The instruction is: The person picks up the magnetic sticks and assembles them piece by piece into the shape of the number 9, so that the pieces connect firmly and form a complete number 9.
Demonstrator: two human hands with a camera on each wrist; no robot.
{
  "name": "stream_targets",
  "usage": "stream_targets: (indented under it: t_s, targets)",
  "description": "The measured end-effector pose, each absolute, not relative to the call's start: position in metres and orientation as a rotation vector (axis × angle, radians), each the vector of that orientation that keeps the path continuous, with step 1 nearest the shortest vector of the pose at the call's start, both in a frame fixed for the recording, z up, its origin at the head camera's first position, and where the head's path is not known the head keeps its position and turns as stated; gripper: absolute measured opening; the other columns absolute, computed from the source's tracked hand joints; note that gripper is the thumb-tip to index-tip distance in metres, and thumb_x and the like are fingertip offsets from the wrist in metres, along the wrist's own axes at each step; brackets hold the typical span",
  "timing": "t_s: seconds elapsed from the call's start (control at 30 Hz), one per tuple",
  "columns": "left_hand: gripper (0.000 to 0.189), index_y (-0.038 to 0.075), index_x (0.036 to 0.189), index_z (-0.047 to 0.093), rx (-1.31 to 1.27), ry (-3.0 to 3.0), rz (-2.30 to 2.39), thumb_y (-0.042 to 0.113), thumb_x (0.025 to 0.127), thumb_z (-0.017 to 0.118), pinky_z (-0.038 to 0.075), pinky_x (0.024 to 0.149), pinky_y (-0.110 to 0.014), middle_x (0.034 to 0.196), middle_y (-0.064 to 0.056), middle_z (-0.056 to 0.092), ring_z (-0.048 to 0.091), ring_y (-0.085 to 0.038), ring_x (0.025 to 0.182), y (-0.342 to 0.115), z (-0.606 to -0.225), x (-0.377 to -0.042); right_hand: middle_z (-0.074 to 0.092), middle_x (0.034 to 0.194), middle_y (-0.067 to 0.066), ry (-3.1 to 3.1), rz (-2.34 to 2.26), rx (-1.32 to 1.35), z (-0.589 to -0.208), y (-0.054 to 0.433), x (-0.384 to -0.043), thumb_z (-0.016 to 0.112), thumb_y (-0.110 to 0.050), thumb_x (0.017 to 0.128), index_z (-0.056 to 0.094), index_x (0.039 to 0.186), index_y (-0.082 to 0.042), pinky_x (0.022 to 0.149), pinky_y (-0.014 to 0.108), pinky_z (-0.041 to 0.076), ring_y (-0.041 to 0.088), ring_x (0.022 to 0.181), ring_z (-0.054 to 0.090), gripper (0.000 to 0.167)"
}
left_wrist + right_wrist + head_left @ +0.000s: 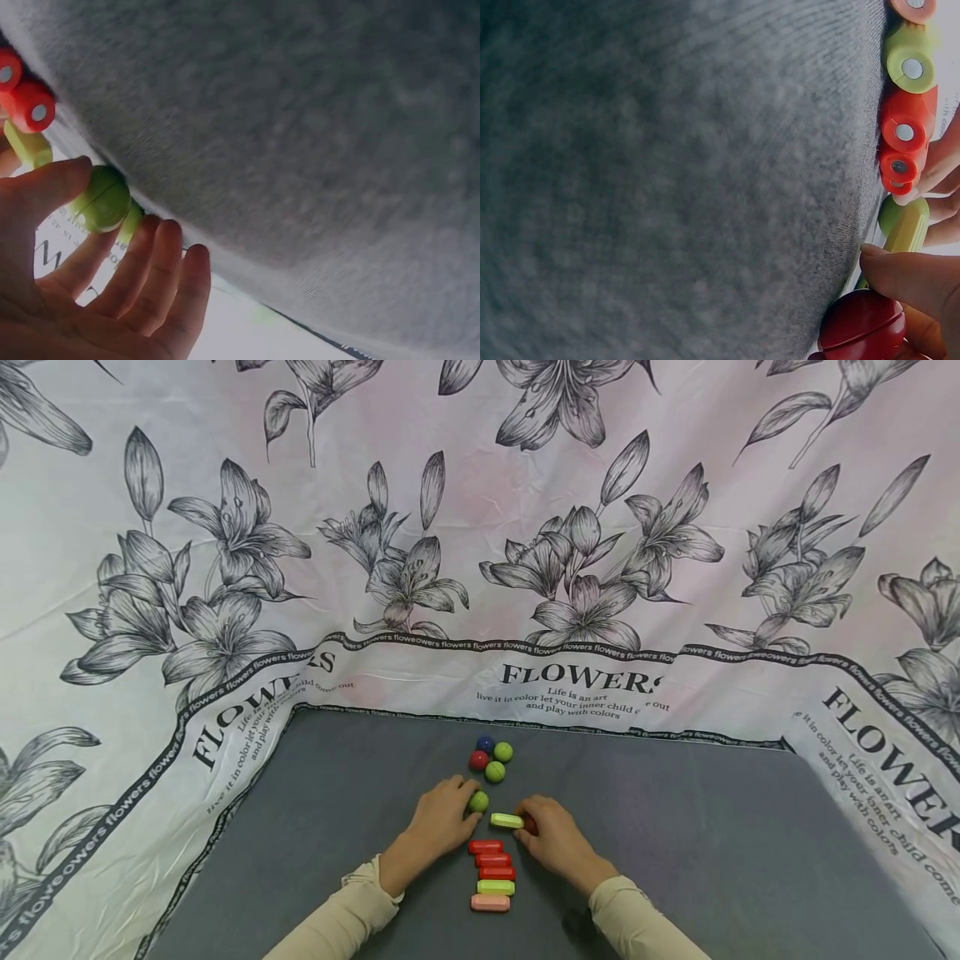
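Two hands in cream sleeves rest close together on a grey mat, seen from above. The left hand (438, 821) pinches a green ball (478, 801) between thumb and fingers; the left wrist view shows the ball against the thumb, the other fingers loosely curved below it. The right hand (555, 839) curls around a dark red ball (862, 326), and its fingertips touch the end of a yellow-green bar (507, 820) lying crosswise between the hands. Just below the bar, a column of five bars (491, 875) runs toward the person: three red, one yellow-green, one pink. Beyond the hands sits a cluster of four balls (491, 758): blue, red and two green. A flower-printed cloth (480, 527) surrounds the mat (750, 843)
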State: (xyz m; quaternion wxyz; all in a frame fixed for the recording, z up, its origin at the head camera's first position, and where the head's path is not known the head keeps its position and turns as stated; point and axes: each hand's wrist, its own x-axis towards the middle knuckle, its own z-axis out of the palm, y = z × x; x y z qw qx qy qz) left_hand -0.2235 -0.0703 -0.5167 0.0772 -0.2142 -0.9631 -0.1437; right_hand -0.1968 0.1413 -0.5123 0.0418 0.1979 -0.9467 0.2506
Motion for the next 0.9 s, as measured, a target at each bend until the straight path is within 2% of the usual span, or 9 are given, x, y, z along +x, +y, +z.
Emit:
stream_targets:
  t_s: [0.5, 0.9]
  targets:
    - [0.038, 0.015, 0.115, 0.069, -0.686, -2.941, -0.425, 0.037, 0.085, 0.076, 0.054, 0.07, -0.037, 0.102, -0.002, 0.066, 0.063, -0.018, 0.088, -0.0726, -0.5095, -0.2177, 0.062, 0.088, -0.001, -2.904, 0.787, 0.633, -0.5126, 0.1412, -0.199, 0.079, -0.007, 0.083, 0.069, 0.099, -0.01, 0.071, 0.03, 0.043, 0.013, 0.081, 0.05, 0.018]
    - [0.034, 0.014, 0.107, 0.069, -0.701, -2.943, -0.425, 0.037, 0.083, 0.077, 0.047, 0.063, -0.03, 0.091, 0.001, 0.062, 0.058, -0.013, 0.078, -0.0696, -0.5075, -0.2146, 0.062, 0.09, 0.0, -2.915, 0.773, 0.625, -0.5137, 0.141, -0.1983, 0.079, -0.009, 0.084, 0.069, 0.1, -0.01, 0.072, 0.031, 0.045, 0.013, 0.082, 0.05, 0.019]
